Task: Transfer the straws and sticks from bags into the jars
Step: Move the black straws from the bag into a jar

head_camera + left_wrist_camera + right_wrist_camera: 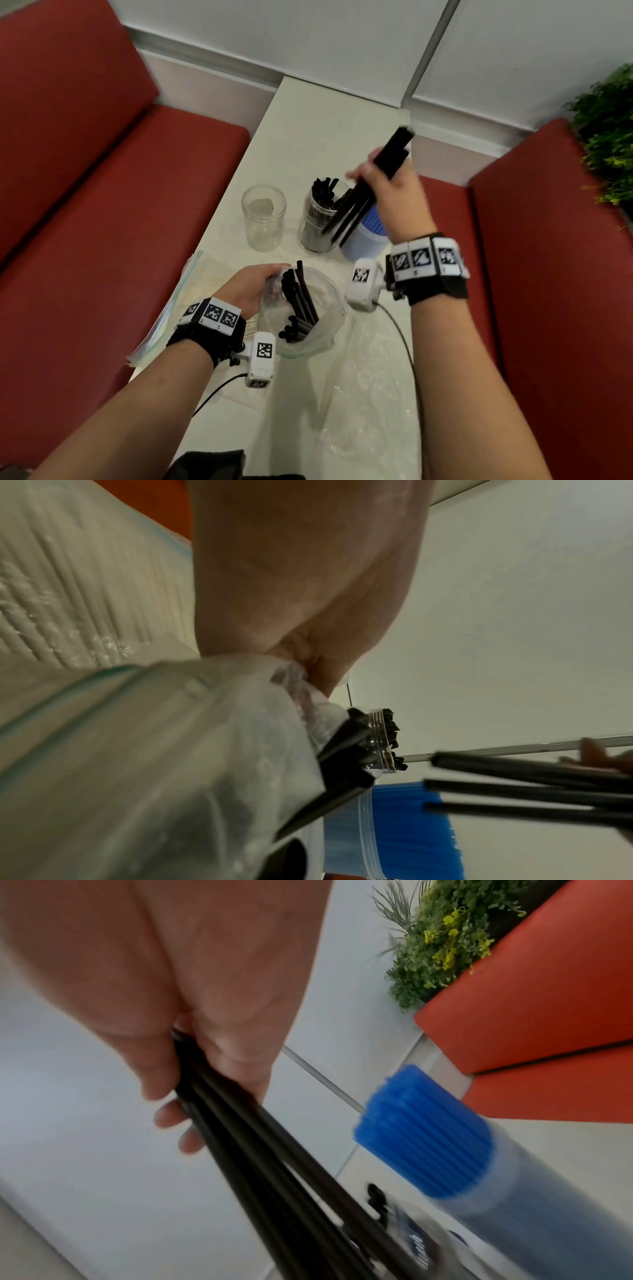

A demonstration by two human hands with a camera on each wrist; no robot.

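Head view: right hand (394,195) grips black straws (363,202) over the part-filled jar (317,219); left hand (253,291) pinches the bag (308,329). Next, judging by this, lower and release them inside.

The right hand (394,195) is raised at center right of the head view, fingers curled round a bundle of black straws (368,192). The left hand (251,291) sits lower center, pinching the clear bag's (308,342) rim, both wrists banded.
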